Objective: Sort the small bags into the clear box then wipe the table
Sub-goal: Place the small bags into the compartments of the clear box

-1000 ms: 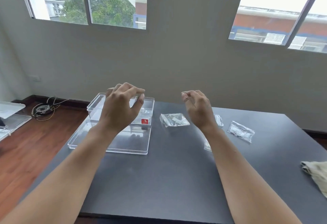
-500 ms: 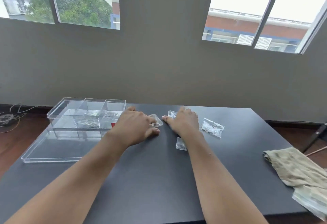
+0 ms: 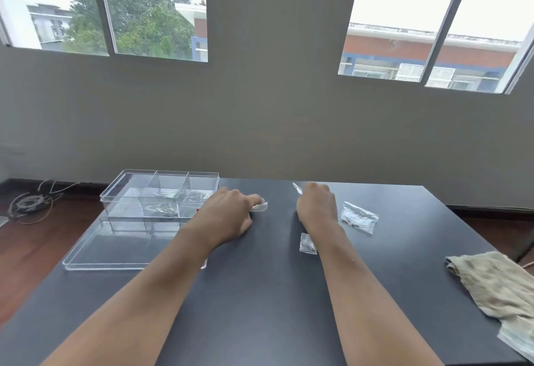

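I count four small bags on the dark table (image 3: pixel 260 293) outside the box; one sits under my left hand (image 3: pixel 228 218), its corner (image 3: pixel 259 207) poking out past the fingertips, the fingers curled down on it; one is pinched up by my right hand (image 3: pixel 316 207), its edge (image 3: pixel 297 188) sticking out at that hand's 11 o'clock; a third bag (image 3: pixel 358 217) lies flat just at the right hand's 3 o'clock; a fourth, smaller bag (image 3: pixel 307 243) lies by my right wrist at 6 o'clock. One clear box (image 3: pixel 161 189) with dividers stands at the left hand's 9 o'clock, bags already inside several compartments; I cannot count them. One clear lid (image 3: pixel 121 247) lies flat at the box's 6 o'clock. One crumpled cloth (image 3: pixel 497 284) lies at the table's 4 o'clock edge.
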Available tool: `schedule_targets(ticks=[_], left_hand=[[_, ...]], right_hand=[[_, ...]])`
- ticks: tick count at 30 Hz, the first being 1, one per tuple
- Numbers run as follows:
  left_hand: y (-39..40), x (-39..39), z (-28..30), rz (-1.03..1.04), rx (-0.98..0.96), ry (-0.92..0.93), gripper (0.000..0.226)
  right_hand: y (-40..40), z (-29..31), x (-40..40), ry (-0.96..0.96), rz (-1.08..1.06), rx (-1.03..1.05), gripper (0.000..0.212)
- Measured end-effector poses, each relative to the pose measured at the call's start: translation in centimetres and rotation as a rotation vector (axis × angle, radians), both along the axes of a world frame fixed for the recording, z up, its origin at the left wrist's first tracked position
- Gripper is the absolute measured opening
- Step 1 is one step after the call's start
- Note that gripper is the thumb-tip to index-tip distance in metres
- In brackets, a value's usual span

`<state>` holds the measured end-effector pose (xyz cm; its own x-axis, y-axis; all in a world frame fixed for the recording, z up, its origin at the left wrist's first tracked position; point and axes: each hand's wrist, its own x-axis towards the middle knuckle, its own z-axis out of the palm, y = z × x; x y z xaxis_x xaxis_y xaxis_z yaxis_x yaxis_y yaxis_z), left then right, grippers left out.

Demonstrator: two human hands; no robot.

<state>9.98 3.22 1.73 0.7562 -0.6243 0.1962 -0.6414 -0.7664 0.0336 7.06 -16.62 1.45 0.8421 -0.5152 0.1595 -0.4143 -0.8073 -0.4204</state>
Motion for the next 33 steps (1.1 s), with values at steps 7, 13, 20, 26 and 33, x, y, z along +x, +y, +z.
schedule_targets(ticks=[7,13,20,26,33], left_hand=[[1.9,-0.1,0.5,-0.069,-0.302,-0.241,0.02],[4.7,-0.2,2.5,-0.011,-0.571,-0.39,0.021],[12.9,1.5,3.5,0.163,-0.631,-0.564,0.032],[18.1,2.9,3.1,0.427,-0.678,-0.546,0.011],[19.0,4.1,0.6,0.521,-0.538,-0.468,0.023]], right_hand=[[0.6,0.4,0.2,-0.23,-0.001,0.056,0.025],[1.7,0.3,0.4,-0.556,0.18,-0.031,0.006],[5.1,0.9,0.6,-0.826,0.343,-0.107,0.013],[9.2,1.6,0.4,-0.906,0.502,0.126,0.008],[12.1,1.2,2.0,-0.884,0.694,0.176,0.009]])
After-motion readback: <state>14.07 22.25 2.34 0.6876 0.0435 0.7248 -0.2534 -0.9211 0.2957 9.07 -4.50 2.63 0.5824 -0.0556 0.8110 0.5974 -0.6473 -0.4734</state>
